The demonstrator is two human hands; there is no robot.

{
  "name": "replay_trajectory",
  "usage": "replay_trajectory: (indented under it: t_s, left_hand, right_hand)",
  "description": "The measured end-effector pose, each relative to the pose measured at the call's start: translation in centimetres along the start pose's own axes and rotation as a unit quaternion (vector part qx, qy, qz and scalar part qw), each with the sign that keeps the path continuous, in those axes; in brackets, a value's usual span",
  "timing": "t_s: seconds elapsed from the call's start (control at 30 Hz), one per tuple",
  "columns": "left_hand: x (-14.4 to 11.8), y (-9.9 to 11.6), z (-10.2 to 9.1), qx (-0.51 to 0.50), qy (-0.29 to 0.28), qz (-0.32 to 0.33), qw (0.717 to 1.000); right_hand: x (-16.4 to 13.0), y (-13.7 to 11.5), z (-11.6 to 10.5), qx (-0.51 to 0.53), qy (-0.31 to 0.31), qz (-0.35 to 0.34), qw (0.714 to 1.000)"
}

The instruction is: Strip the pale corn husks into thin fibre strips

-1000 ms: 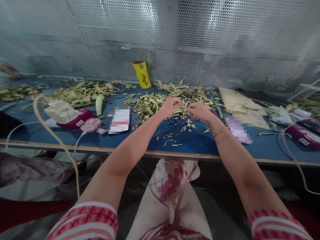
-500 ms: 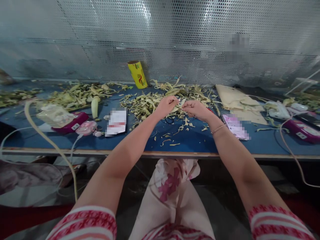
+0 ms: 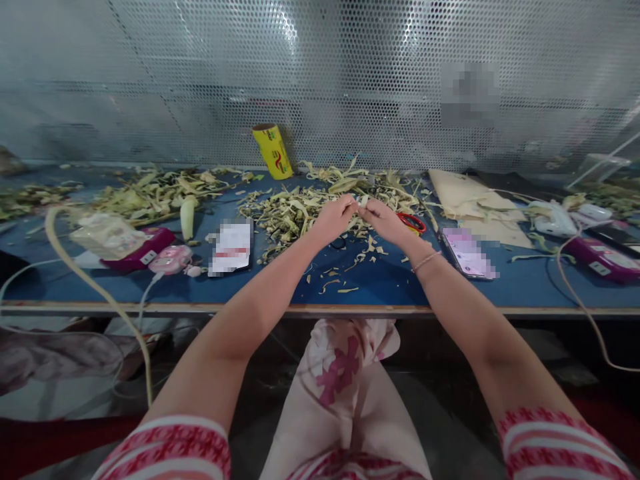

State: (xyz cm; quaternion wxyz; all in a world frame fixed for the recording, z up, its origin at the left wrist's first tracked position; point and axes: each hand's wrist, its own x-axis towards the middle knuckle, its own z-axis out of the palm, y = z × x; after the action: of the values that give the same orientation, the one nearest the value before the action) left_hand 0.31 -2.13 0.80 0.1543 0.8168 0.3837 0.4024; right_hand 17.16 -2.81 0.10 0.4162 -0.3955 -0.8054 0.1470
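Perforated metal wall point(image 3: 200, 80): shiny. Table point(image 3: 390, 283): matt blue top, wood edge. Husk scraps point(image 3: 295, 207): dry, fibrous. Yellow roll point(image 3: 273, 151): glossy plastic film.

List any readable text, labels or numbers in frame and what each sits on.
None can be read.
Yellow roll: red print, too small to read.
Card on the blue table: blurred out.
Phone: screen blurred out.
Magenta device: white label, too small.
Patch on the perforated wall: blurred out.

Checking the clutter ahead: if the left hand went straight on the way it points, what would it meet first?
Probably the husk scrap pile just beyond the left hand, then the perforated wall; depth is uncertain.
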Motion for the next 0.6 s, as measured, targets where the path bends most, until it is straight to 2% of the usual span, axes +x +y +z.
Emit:
replay_trajectory:
  t_s: [0.13,0.27,0.37,0.5,0.6]
  left_hand:
    - [-0.1,0.5,-0.1,0.007,-0.005,-0.003,1.000]
    - [-0.3,1.6,-0.1,-0.013,0.004,-0.043,0.999]
    - [-0.4,2.0,0.2,-0.082,-0.009,-0.080,0.993]
    - [-0.4,2.1,0.5,-0.164,-0.005,-0.119,0.979]
    - [-0.3,2.0,0.6,-0.180,0.001,-0.117,0.977]
  right_hand:
    - [-0.1,0.0,0.1,-0.035,0.027,0.006,0.999]
    - [-0.1,-0.2,0.0,-0.074,0.073,-0.062,0.993]
    - [-0.1,-0.3,0.0,-0.096,0.079,-0.085,0.989]
    - [-0.2,-0.3,0.1,-0.108,0.076,-0.065,0.989]
    - [-0.3,-0.2,0.3,-0.099,0.074,-0.037,0.992]
